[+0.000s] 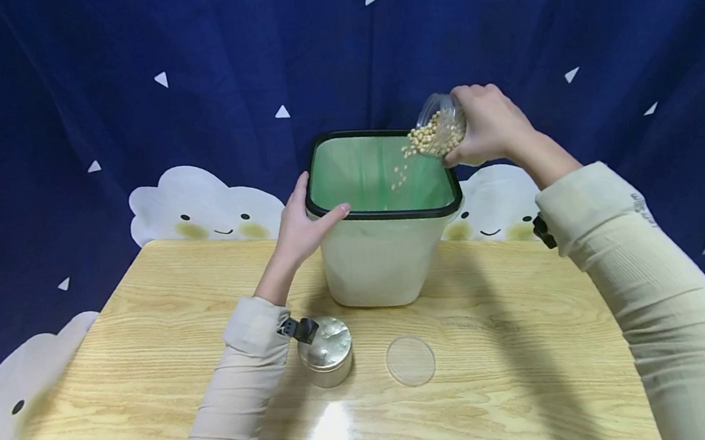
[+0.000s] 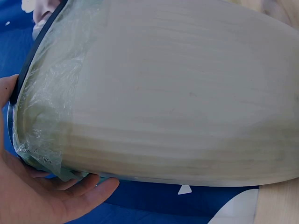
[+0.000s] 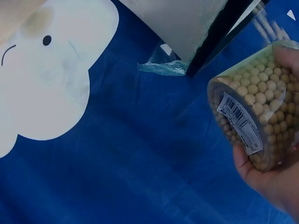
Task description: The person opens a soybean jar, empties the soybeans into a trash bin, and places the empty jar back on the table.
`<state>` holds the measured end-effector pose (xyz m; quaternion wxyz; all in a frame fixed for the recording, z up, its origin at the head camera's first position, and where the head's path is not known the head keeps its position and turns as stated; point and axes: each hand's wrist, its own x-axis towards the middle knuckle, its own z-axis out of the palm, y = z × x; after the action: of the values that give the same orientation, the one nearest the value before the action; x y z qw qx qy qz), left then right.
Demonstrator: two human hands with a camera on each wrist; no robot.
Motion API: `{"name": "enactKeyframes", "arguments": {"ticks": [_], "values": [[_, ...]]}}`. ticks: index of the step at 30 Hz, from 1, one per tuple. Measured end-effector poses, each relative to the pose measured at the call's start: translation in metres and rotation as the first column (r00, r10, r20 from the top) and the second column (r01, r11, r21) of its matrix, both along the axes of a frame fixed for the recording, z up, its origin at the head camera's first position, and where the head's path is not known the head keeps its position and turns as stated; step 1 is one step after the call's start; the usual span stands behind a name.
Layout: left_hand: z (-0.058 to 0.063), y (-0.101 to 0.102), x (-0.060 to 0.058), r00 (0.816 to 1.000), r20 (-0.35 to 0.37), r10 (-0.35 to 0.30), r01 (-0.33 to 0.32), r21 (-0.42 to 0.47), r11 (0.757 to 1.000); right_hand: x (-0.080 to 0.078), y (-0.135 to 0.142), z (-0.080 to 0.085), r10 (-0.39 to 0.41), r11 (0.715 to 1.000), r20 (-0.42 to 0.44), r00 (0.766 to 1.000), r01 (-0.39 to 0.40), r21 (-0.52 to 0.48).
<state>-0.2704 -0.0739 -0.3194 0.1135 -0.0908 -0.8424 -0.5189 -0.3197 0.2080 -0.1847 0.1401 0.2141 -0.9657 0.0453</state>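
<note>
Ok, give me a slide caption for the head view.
Right hand tips beans from a clear jar into a green-lined bin while the left hand holds its rim.

Can (image 1: 330, 347) left of lid (image 1: 411, 360), bin (image 1: 374, 265) behind both.

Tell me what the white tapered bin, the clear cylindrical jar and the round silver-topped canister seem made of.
White tapered bin: probably smooth, matte plastic, judging by its dull, even walls.
Clear cylindrical jar: plastic or glass, glossy; beige beans show through, but the look doesn't settle which.
Round silver-topped canister: its top looks like shiny metal foil, given its wrinkles; its side is unclear.
</note>
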Motion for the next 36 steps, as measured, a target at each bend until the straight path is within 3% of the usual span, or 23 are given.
{"name": "enactKeyframes", "arguments": {"ticks": [11,36], "values": [[0.0,0.002,0.002,1.0,-0.006,0.005,-0.005,0.01,1.0,0.003,-0.001,0.008,-0.062,0.996,0.011,0.998,0.061,0.067],[-0.001,-0.001,0.004,1.0,0.005,0.005,-0.005,0.015,1.0,0.007,-0.007,0.018,-0.05,0.982,-0.042,0.998,0.056,0.179]]}}
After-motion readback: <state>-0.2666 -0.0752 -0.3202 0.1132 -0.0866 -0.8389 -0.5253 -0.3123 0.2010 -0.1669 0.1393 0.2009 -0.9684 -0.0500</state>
